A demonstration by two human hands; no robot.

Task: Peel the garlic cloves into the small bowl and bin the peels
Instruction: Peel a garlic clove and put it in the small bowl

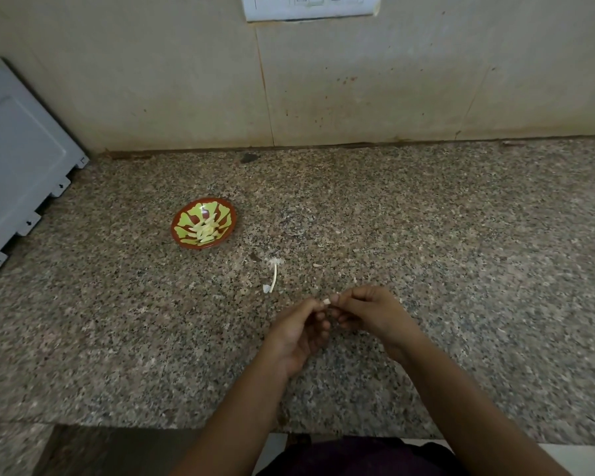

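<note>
The garlic clove [326, 300] is pinched between the fingers of the left hand [298, 333] and the right hand [370, 310], above the counter [461, 252] near its front edge, apparently so the skin can be picked off. The small bowl [178, 218], holding peeled cloves [205, 230], is set farther back and left, within reach. Loose peels [273, 273] lie between the bowl and the hands, not yet binned.

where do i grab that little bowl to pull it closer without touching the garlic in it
Pinch the bowl by its near-right rim, coming from the front: the rim flares wide and bare there, and the peeled cloves sit heaped in the middle.
</note>
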